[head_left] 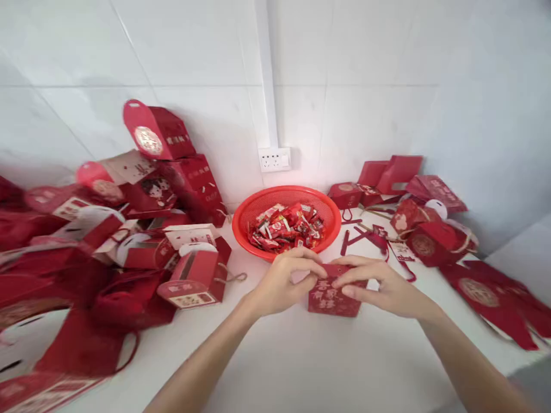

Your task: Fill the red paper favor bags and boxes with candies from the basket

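Note:
A small red gift box [333,304] with pale printed characters stands upright on the white table in front of me. My left hand [290,278] grips its upper left side, the fingertips bent over the top edge. From the other side, my right hand [379,284] holds the upper right part, with fingers across the front and top. Just beyond the box sits a red plastic basket [241,229] filled with candies in red wrappers [284,226].
Many red gift boxes [193,275] are piled on the left, some stacked against the tiled wall. To the right lie more red boxes [430,241], flat red box pieces [482,292], and tassels and strips [372,235]. A wall socket [274,160] is behind the basket.

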`<state>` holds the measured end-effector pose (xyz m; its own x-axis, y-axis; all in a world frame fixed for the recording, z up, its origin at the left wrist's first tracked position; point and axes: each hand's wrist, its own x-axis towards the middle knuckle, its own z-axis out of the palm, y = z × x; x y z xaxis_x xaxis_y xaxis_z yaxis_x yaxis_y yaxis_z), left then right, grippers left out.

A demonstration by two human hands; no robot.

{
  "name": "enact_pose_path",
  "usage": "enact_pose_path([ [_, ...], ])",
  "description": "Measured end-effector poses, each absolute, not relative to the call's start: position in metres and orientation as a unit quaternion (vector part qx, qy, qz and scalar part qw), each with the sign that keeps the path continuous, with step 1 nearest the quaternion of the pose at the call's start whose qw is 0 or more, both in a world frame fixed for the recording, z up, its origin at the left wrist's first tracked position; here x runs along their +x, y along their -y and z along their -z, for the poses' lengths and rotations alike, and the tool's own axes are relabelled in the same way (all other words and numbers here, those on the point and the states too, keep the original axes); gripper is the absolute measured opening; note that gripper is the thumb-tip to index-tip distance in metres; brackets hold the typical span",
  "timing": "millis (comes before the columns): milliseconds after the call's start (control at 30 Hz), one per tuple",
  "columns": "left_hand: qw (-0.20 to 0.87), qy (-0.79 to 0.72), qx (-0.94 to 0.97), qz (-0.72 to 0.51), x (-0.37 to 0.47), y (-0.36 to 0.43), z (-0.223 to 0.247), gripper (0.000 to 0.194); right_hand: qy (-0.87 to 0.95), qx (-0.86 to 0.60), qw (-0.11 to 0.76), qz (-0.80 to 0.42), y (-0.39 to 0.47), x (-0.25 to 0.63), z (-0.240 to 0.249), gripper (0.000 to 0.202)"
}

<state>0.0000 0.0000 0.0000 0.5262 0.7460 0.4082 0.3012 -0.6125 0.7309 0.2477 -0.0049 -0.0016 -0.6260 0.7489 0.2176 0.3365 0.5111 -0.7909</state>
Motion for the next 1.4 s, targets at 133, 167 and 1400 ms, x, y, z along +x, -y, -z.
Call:
enact_pose_path([
  [133, 0.295, -0.344, 0.809, -0.375, -0.006, -0.001, 0.001, 0.035, 0.806, -0.320, 0.307, -0.392, -0.007, 0.238, 0.007, 0.025],
  [167, 0.300, -0.347, 0.807, -0.372, -0.009, -0.001, -0.001, 0.037, 0.798, -0.309, 0.312, -0.413, -0.010, 0.235, 0.009, 0.026],
  [1400, 0.348, -0.469, 0.758, -0.292, -0.063, -0.040, -0.019, 0.033, 0.875, -0.407, 0.040, -0.260, -0.167, 0.176, 0.007, 0.113],
])
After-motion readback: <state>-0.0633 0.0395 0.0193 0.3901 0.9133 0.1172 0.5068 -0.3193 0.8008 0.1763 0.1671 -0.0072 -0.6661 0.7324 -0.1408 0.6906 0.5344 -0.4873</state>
